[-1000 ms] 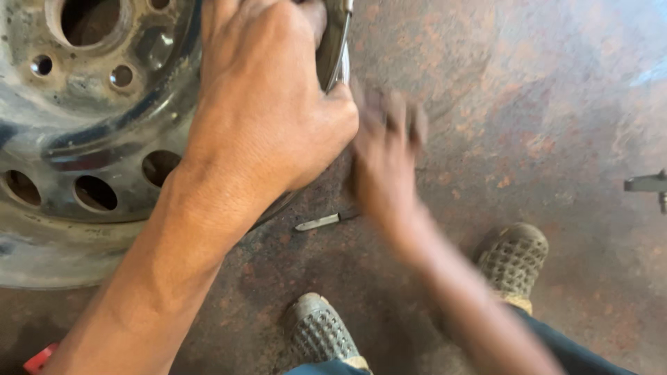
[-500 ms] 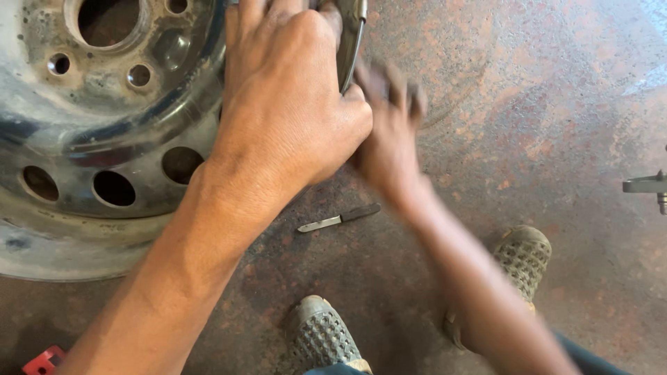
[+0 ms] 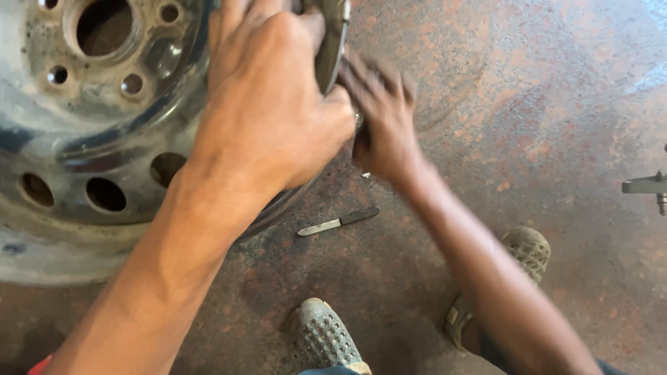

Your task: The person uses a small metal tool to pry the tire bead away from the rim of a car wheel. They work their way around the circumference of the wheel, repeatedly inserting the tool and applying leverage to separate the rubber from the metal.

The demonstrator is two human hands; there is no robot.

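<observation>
A worn grey steel wheel rim (image 3: 83,139) with bolt holes and round vents lies at the left on a rusty floor. My left hand (image 3: 271,104) is clamped over the rim's right edge, fingers curled onto the lip. My right hand (image 3: 382,118), blurred by motion, presses against the outer side of that same edge just right of my left hand. Whether it holds something small there I cannot tell. A small knife (image 3: 338,221) with a dark handle and bare blade lies on the floor below both hands.
My two feet in grey perforated shoes, the left shoe (image 3: 321,340) and the right shoe (image 3: 517,260), stand at the bottom. A grey metal tool part (image 3: 649,186) pokes in at the right edge. A red object (image 3: 38,366) shows at the bottom left corner.
The view has shifted so the rim and hands sit further right and lower. My right hand has moved up against the rim's edge beside my left hand. The knife stays on the floor.
</observation>
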